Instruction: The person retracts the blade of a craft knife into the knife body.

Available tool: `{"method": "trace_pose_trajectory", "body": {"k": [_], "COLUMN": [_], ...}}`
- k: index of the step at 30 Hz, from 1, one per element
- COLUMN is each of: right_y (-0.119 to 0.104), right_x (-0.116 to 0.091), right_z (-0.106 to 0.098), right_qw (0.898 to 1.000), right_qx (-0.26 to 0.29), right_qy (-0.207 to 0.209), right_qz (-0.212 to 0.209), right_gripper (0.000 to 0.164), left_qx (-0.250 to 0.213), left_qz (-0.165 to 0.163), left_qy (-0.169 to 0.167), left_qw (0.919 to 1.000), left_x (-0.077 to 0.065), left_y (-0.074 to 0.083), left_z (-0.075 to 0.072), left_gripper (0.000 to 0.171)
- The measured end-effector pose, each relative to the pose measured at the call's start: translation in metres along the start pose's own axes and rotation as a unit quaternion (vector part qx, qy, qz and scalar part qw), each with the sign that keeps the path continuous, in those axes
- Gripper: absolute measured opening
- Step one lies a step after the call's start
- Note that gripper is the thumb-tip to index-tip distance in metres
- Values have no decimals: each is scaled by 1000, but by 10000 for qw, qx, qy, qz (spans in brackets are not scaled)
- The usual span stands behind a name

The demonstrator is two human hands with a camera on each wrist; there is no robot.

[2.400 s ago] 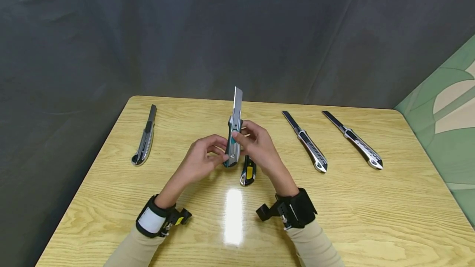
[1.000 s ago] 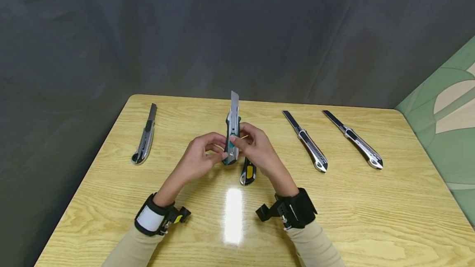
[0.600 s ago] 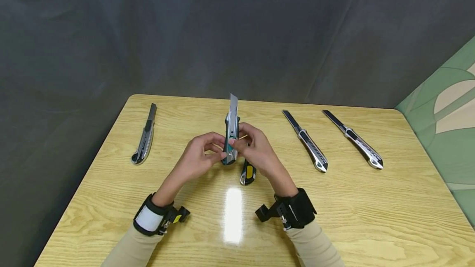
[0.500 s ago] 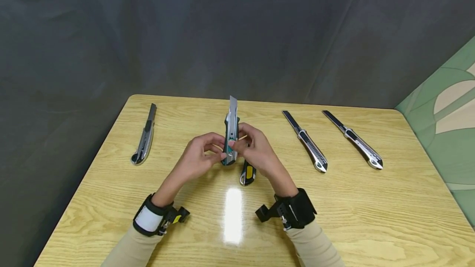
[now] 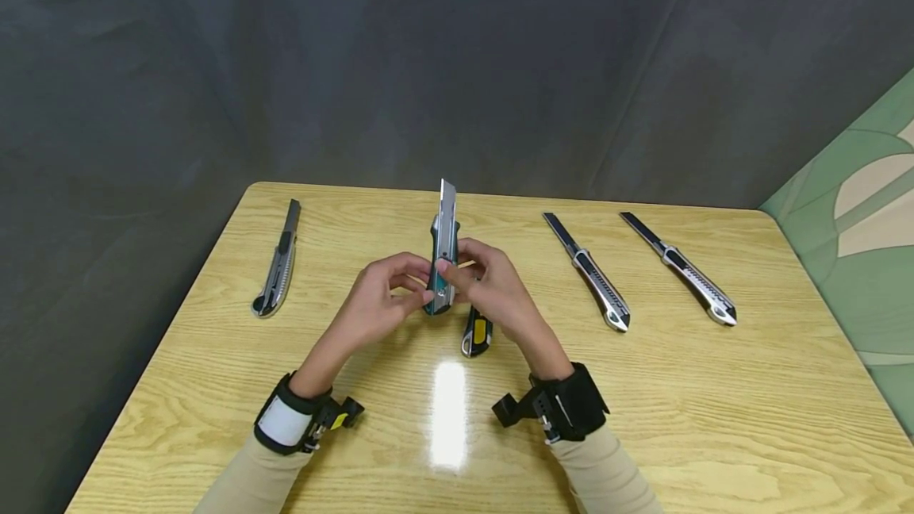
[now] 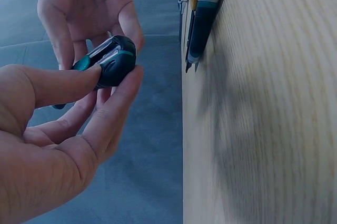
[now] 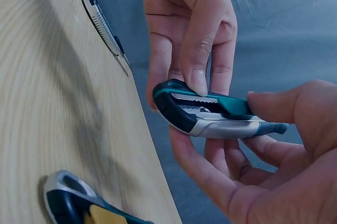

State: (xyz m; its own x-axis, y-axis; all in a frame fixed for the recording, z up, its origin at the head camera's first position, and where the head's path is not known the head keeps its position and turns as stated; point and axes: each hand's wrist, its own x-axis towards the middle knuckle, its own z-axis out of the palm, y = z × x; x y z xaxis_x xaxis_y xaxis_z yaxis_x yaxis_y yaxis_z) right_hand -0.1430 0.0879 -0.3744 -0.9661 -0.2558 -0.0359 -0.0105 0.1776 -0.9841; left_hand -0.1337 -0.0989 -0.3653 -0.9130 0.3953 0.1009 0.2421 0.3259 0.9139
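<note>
A snap-off utility knife (image 5: 446, 228) with a silver and dark green body is held upright above the table, its wide blade extended upward. My right hand (image 5: 503, 292) grips it from the right, thumb on the green slider (image 7: 235, 106) and fingers behind the body. From the left, my left hand (image 5: 378, 304) pinches the knife's lower end between thumb and fingers. The rounded butt end (image 6: 120, 68) shows in the left wrist view. Under the right hand lies a black cutter with a yellow patch (image 5: 478, 333), its upper part hidden.
On the wooden table (image 5: 678, 411), a silver cutter (image 5: 277, 272) lies at the left. Two white-and-black cutters (image 5: 601, 289) (image 5: 698, 285) lie slanted at the right, blades pointing away. A dark curtain (image 5: 457, 62) hangs behind the far edge.
The right thumb has slid down the body with the slider, then slightly back up. Less blade shows than 2.4 s ago. Both hands and the knife have shifted slightly left; the other cutters stay put.
</note>
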Motion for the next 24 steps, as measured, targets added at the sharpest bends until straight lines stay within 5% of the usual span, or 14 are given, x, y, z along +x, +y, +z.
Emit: {"method": "trace_pose_trajectory", "body": {"k": [5,24], "right_y": [0,-1], "right_x": [0,-2], "right_z": [1,2], "right_qw": [9997,9987], "right_qx": [-177,-421], "right_qy": [100,18], "right_qz": [-115,-287], "right_gripper": [23,26], "left_qx": [20,-17], "left_qz": [-90,-205], "left_qy": [-148,-241], "left_qw": [9998,9995], "left_x": [-4,-5], "left_y": [16,18], "left_z": [-1,-4], "left_gripper": [27,25]}}
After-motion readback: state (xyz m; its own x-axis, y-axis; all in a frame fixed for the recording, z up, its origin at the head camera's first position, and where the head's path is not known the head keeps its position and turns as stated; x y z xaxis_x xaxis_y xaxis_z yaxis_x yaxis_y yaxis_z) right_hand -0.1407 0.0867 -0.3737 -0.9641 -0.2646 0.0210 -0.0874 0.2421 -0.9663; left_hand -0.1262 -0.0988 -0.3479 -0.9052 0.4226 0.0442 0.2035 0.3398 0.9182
